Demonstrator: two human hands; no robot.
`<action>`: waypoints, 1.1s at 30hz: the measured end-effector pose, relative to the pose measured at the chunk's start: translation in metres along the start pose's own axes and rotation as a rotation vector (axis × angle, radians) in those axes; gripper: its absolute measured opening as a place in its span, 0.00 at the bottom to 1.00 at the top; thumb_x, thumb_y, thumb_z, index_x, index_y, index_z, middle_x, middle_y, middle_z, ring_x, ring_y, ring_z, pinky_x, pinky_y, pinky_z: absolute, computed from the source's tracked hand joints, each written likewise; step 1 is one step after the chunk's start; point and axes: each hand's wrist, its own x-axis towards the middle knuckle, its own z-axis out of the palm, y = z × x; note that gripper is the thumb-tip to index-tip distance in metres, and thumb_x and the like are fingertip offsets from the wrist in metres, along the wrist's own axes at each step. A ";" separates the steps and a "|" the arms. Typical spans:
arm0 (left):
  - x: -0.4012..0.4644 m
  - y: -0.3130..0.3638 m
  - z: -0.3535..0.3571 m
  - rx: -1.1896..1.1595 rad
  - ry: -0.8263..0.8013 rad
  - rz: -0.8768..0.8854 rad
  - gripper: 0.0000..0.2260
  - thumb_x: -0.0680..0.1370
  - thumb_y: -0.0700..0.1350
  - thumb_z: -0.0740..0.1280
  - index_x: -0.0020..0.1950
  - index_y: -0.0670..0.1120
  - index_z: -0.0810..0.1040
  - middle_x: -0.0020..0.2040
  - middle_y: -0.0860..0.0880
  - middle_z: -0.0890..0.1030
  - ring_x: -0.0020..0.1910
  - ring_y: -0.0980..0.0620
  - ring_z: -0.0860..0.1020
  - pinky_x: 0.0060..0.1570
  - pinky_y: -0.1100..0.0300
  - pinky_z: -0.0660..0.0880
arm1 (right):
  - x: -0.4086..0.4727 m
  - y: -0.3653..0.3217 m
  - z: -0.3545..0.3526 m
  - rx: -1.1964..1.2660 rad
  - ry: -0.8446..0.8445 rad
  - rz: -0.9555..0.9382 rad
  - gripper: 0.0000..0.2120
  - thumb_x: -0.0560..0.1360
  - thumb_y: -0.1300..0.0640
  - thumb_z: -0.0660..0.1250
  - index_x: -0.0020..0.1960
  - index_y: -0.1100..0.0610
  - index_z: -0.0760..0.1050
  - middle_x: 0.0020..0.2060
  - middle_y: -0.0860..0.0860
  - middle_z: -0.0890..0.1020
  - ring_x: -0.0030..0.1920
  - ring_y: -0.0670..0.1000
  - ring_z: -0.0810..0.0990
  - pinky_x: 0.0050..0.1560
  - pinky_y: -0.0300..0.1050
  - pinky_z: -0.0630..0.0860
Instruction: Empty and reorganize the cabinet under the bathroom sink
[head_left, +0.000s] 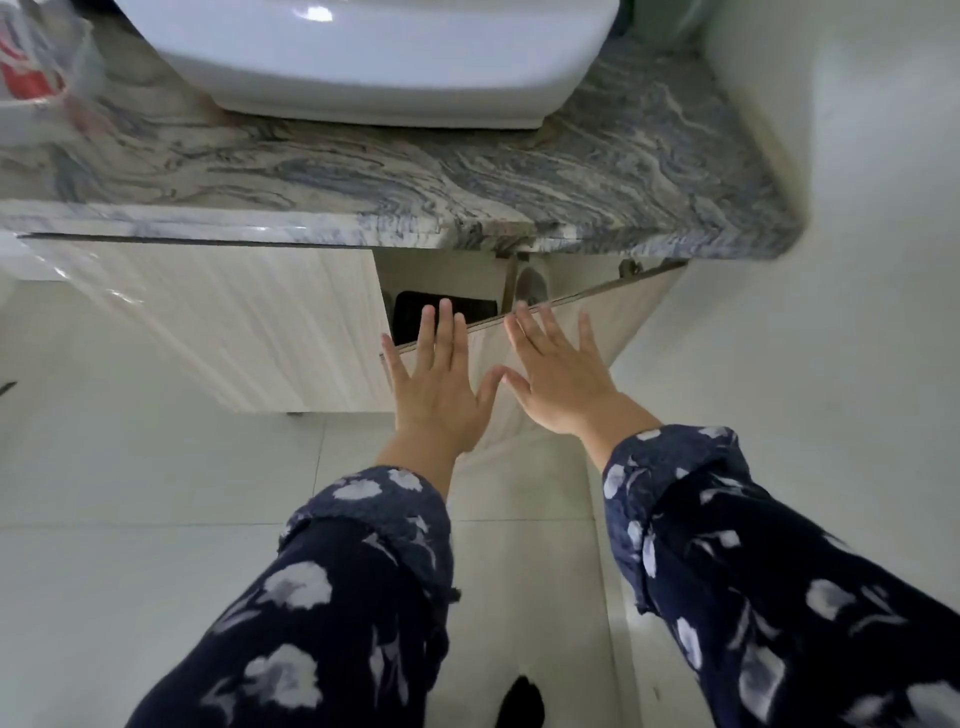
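Two hands lay flat, fingers spread and gripping nothing, against the right-hand cabinet door (597, 325), which stood partly ajar. The left hand (435, 387) pressed near the door's free edge, its fingertips (445, 312) reaching past the top of that edge and over the dark gap behind. The right hand (558, 379) rested just beside it on the door's face, the two thumbs almost touching between them. Both wrists came out of dark blue sleeves (363, 582) printed with pale flowers.

Beyond the left fingertips, inside the open cabinet, a black object (410, 317) showed, too shadowed to identify. Past the right fingertips a rounded grey shape (530, 286) sat in the interior, also unclear. To the left of the left hand, the other cabinet door (234, 322) was shut, pale with a fine vertical grain.

Above both hands ran the veined grey marble countertop (467, 182), and further beyond it the white basin (363, 57) sat on top. Far off to the left of the hands, on the counter's end, lay a blurred clear plastic item with red on it (31, 78). Under the forearms, white floor tiles (156, 493) spread out.
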 end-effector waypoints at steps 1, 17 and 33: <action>0.002 -0.002 0.003 -0.030 0.013 -0.032 0.33 0.79 0.64 0.38 0.77 0.45 0.34 0.77 0.48 0.32 0.75 0.50 0.31 0.70 0.38 0.33 | 0.006 0.000 -0.001 0.002 0.008 -0.013 0.31 0.81 0.41 0.41 0.78 0.54 0.36 0.78 0.49 0.38 0.77 0.51 0.37 0.74 0.60 0.35; 0.098 -0.032 -0.012 0.055 -0.073 -0.044 0.41 0.76 0.67 0.47 0.77 0.43 0.35 0.78 0.47 0.37 0.76 0.48 0.34 0.71 0.35 0.37 | 0.085 0.006 -0.014 0.067 0.007 0.051 0.32 0.81 0.40 0.41 0.78 0.54 0.36 0.78 0.47 0.40 0.78 0.49 0.39 0.75 0.61 0.36; -0.056 -0.088 0.078 -0.387 -0.346 0.020 0.30 0.78 0.65 0.53 0.72 0.67 0.35 0.72 0.69 0.37 0.78 0.55 0.48 0.74 0.61 0.46 | -0.045 -0.008 0.116 0.493 -0.061 0.074 0.29 0.79 0.41 0.41 0.77 0.46 0.36 0.77 0.39 0.40 0.76 0.54 0.57 0.71 0.62 0.64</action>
